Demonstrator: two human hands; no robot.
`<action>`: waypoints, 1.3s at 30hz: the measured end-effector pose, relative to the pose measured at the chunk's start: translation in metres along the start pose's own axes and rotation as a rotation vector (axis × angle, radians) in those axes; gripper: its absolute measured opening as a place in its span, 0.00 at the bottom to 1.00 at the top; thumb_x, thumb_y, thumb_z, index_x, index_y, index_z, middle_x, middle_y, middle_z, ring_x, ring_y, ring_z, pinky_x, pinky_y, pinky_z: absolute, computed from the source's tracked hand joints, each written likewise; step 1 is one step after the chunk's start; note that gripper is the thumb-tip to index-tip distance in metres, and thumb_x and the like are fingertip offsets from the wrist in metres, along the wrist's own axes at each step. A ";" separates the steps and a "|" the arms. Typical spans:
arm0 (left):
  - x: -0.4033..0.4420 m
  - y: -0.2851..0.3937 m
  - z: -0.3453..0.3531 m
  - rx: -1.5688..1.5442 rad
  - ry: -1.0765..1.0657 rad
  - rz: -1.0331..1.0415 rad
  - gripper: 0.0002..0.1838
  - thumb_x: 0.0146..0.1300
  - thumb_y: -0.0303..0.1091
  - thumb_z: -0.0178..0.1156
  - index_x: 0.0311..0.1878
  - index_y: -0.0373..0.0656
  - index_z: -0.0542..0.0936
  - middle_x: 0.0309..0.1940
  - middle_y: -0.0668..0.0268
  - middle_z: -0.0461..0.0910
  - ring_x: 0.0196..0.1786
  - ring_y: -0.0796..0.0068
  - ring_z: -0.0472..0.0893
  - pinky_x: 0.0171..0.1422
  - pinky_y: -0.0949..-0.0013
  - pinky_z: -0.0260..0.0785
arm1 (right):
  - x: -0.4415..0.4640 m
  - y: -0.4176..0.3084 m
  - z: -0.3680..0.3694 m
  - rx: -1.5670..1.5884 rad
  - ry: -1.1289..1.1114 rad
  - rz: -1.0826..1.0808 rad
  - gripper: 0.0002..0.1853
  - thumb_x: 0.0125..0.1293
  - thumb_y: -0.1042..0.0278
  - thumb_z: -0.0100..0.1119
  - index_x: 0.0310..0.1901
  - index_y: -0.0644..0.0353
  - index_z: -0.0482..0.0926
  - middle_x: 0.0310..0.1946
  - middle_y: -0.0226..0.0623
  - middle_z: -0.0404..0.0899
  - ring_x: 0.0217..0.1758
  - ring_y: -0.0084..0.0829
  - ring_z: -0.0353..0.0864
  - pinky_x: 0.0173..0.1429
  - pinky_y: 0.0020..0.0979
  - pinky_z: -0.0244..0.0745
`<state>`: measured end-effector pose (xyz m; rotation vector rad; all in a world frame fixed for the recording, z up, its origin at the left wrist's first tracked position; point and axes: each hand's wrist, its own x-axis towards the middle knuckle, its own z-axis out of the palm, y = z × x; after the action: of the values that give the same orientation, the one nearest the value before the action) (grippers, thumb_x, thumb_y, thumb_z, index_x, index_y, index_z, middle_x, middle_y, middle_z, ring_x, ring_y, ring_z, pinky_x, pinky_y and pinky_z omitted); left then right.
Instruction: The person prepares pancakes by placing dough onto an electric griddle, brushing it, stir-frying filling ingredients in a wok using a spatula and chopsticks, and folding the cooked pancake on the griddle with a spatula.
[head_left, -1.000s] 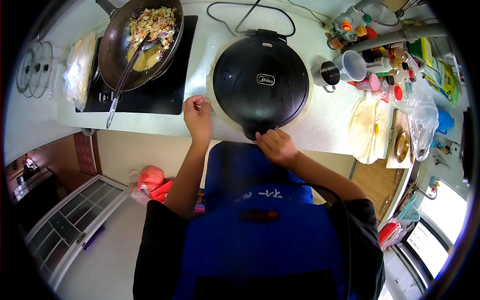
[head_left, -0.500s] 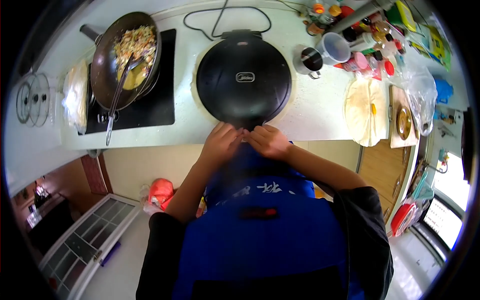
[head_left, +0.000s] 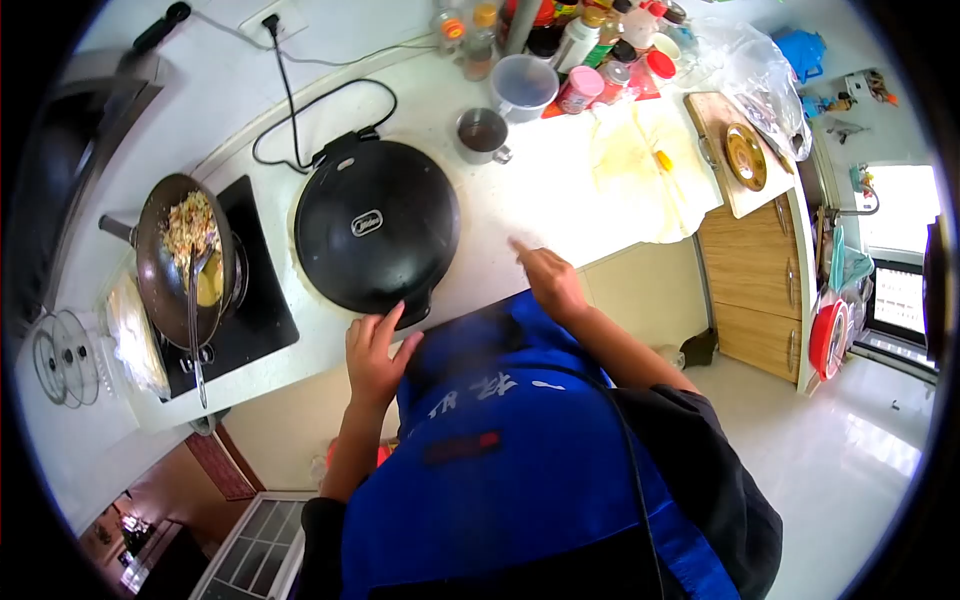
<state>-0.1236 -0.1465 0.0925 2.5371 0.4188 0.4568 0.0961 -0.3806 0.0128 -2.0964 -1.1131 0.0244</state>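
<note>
Right hand (head_left: pixel 552 280) has come off the Midea electric griddle (head_left: pixel 378 235) since earlier. Going across: wok (head_left: pixel 160 270) on the cooktop (head_left: pixel 262 320), left hand (head_left: pixel 370 355) loosely open by the griddle's front handle (head_left: pixel 414 312), griddle closed on the counter (head_left: pixel 490 205), metal mug (head_left: pixel 483 134), then that right hand, loosely open, index finger out.

Forearms (head_left: pixel 352 440) extended, a person holds the left grip (head_left: pixel 372 352) thumb apart, the right grip (head_left: pixel 551 280) loosely curled, one blurred finger outstretched.
</note>
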 end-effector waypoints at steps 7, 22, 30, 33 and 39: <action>0.092 0.102 0.032 -0.138 0.046 0.093 0.21 0.66 0.25 0.66 0.62 0.36 0.81 0.59 0.51 0.83 0.56 0.52 0.81 0.63 0.55 0.73 | -0.028 0.076 -0.070 -0.165 0.136 0.341 0.16 0.68 0.73 0.63 0.57 0.58 0.85 0.39 0.39 0.89 0.51 0.45 0.86 0.59 0.43 0.80; 0.173 0.184 0.385 -0.514 -0.111 -0.817 0.24 0.58 0.42 0.74 0.50 0.36 0.80 0.44 0.57 0.86 0.46 0.63 0.85 0.49 0.62 0.78 | -0.032 0.362 -0.212 -0.317 0.000 0.516 0.16 0.60 0.64 0.72 0.45 0.58 0.77 0.45 0.43 0.78 0.53 0.51 0.74 0.58 0.47 0.73; 0.190 0.223 0.392 -0.265 -0.084 -0.921 0.21 0.62 0.47 0.71 0.36 0.36 0.79 0.32 0.57 0.85 0.36 0.63 0.84 0.44 0.61 0.75 | -0.002 0.370 -0.270 0.111 0.037 0.573 0.09 0.68 0.70 0.64 0.45 0.62 0.75 0.34 0.54 0.83 0.40 0.59 0.83 0.44 0.52 0.76; 0.175 0.222 0.400 -0.161 0.115 -0.832 0.18 0.65 0.43 0.70 0.39 0.36 0.79 0.34 0.56 0.86 0.37 0.62 0.85 0.45 0.60 0.75 | -0.002 0.380 -0.278 0.038 -0.359 0.388 0.09 0.69 0.63 0.63 0.45 0.58 0.78 0.37 0.53 0.85 0.42 0.58 0.84 0.46 0.53 0.78; 0.178 0.244 0.380 -0.280 0.105 -0.959 0.19 0.67 0.37 0.69 0.54 0.34 0.78 0.47 0.52 0.85 0.47 0.58 0.85 0.55 0.59 0.77 | 0.026 0.388 -0.286 -0.023 -0.381 0.440 0.09 0.70 0.61 0.62 0.43 0.56 0.79 0.34 0.51 0.86 0.39 0.57 0.85 0.44 0.53 0.79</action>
<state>0.2359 -0.4452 -0.0396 1.7683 1.3928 0.2389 0.4831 -0.6678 -0.0149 -2.3797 -0.8353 0.6468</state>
